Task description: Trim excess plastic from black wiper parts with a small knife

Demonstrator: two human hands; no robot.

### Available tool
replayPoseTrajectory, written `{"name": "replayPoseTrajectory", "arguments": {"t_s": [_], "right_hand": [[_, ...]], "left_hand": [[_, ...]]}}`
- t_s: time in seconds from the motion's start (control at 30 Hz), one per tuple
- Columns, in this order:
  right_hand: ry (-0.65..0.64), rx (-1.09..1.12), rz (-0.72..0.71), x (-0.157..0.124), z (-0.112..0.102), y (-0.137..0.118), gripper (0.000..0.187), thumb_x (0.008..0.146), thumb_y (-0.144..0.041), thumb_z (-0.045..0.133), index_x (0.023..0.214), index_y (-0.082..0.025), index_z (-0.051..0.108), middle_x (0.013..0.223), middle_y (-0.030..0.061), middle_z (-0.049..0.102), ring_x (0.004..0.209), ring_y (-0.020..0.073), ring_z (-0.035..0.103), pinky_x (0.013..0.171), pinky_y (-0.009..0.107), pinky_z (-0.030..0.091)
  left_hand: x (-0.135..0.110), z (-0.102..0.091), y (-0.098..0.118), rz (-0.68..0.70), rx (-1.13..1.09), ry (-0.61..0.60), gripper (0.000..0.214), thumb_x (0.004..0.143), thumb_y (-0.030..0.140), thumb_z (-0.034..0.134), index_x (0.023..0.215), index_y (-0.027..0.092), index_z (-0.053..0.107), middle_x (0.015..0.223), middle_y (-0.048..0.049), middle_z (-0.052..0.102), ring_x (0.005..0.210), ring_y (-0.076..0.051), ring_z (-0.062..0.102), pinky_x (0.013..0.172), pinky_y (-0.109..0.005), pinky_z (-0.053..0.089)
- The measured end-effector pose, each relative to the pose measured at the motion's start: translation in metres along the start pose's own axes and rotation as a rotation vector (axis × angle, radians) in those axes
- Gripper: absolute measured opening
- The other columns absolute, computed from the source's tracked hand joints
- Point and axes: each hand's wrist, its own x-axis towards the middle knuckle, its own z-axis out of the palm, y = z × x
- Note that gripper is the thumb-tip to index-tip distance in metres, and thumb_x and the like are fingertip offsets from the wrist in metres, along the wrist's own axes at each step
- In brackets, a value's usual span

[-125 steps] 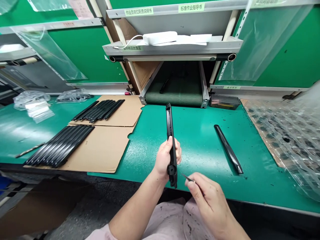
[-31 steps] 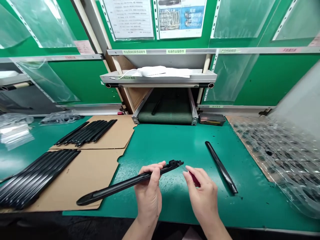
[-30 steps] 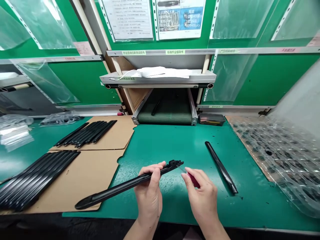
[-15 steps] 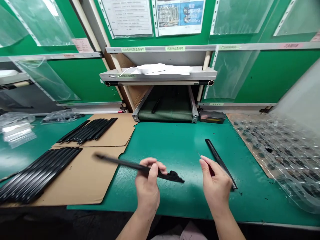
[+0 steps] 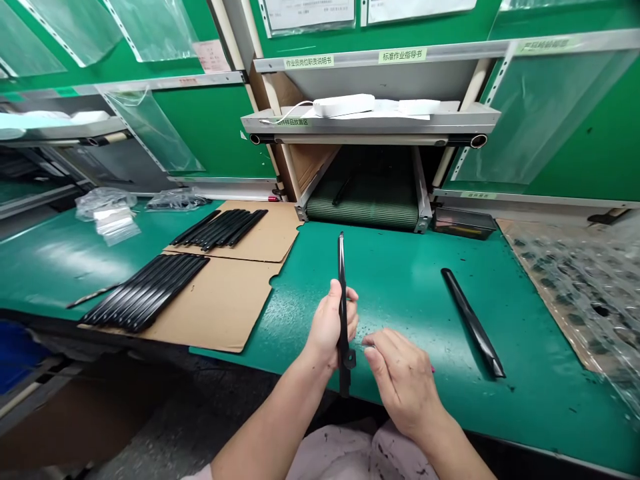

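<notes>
My left hand [image 5: 330, 323] is closed around a long black plastic strip [image 5: 341, 267], held upright and pointing away from me, its clip end near my wrist. My right hand [image 5: 400, 380] hovers just right of that clip end with fingers curled; a small red-handled tool [image 5: 431, 368] peeks out past its knuckles. A second black strip [image 5: 473, 322] lies loose on the green mat [image 5: 400, 280] to the right.
Two batches of black strips [image 5: 145, 300] [image 5: 220, 228] rest on cardboard sheets [image 5: 220, 303] at the left. A conveyor belt [image 5: 365, 197] opens at the back centre. Clear blister trays [image 5: 575, 280] lie at the right, plastic bags [image 5: 107, 210] at the far left.
My left hand has swung the strip from lying crosswise to pointing straight away. My right hand came back in from the right toward the strip's clip end. The view tilted down.
</notes>
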Motion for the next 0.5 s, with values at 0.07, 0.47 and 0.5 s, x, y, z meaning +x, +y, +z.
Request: {"name": "replayPoseTrajectory", "arguments": {"t_s": [0.07,0.47,0.5], "right_hand": [[-0.007,0.004,0.023,-0.0021,0.0008,0.0003,0.031,0.104,-0.039,0.036,0.095,-0.018,0.057,0.084,0.002,0.057,0.077,0.0163,0.049,0.068,0.03,0.028],[-0.014,-0.283,-0.038,-0.0028,0.0045,0.0058,0.059,0.095,-0.07,0.034,0.068,-0.019,0.048,0.064,-0.0006,0.05,0.06,0.0148,0.043,0.059,0.033,0.018],[-0.027,-0.27,-0.03,-0.0034,0.0038,0.0049,0.059,0.095,-0.069,0.037,0.066,-0.019,0.047,0.062,-0.001,0.049,0.059,0.0143,0.042,0.059,0.033,0.017]], "left_hand": [[0.0012,-0.001,-0.0011,-0.012,0.019,-0.005,0.055,0.082,0.07,0.059,0.084,0.016,0.052,0.044,0.0101,0.024,0.033,-0.005,0.017,0.032,-0.017,0.016],[-0.0024,0.0016,-0.0057,-0.112,0.103,-0.059,0.053,0.078,0.068,0.064,0.082,0.017,0.051,0.043,0.0104,0.025,0.033,-0.004,0.018,0.032,-0.016,0.017],[-0.0022,0.0017,-0.0065,-0.116,0.1,-0.057,0.052,0.078,0.068,0.063,0.081,0.017,0.05,0.043,0.0105,0.024,0.033,-0.004,0.018,0.032,-0.016,0.017]]}}
